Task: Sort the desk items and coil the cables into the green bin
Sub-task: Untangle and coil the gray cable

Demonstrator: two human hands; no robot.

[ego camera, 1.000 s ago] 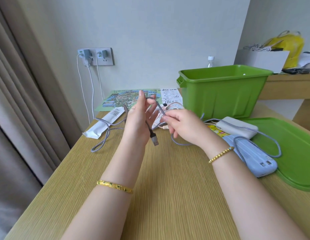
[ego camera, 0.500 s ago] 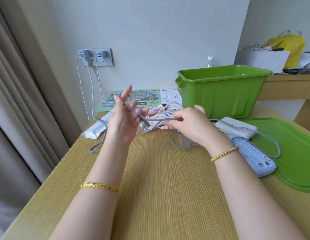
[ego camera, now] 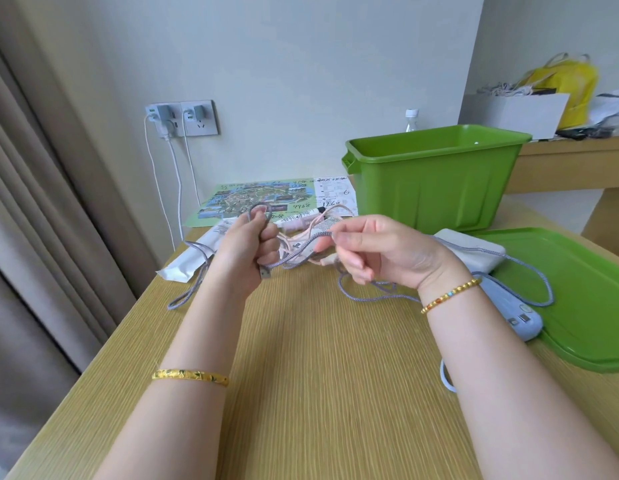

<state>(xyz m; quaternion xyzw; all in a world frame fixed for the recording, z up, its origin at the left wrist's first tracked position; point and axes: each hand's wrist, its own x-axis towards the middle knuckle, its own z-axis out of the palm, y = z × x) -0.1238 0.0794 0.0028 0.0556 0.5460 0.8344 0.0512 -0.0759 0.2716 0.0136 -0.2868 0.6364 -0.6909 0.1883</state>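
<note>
Grey braided cable (ego camera: 302, 249), stretched taut between both hands above the middle of the desk (ego camera: 318, 393), being wound into a coil. Trailing off toward the desk's left edge in a slack loop, leaving spare length free to feed into the winding.

Left hand (ego camera: 244, 252) gripping the cable in a closed fist, fingers curled tight around it, a small loop poking out above the knuckles and the metal USB plug (ego camera: 265, 273) hanging below the palm; acting as the anchor, presumably so turns already formed cannot slip. Lying behind that hand near the back edge: a white wrapped packet (ego camera: 192, 256), a colourful printed map (ego camera: 263, 200), and a pinkish cable (ego camera: 311, 233) not yet dealt with.

Right hand (ego camera: 380, 252) pinching the same grey strand between thumb and forefinger, remaining fingers loosely curled beneath, apparently guiding and tensioning the line for the next turn. Running on from there, more grey cable curving down onto the desk and over a white power bank (ego camera: 470, 252) and a pale blue power bank (ego camera: 512, 306) toward the right edge, so likely needing to be pulled clear of them.

Green bin (ego camera: 436, 181) standing open at the back right, close by for dropping the finished coil in; green lid (ego camera: 578, 299) lying flat beside it at the right edge, off and out of the way.
</note>
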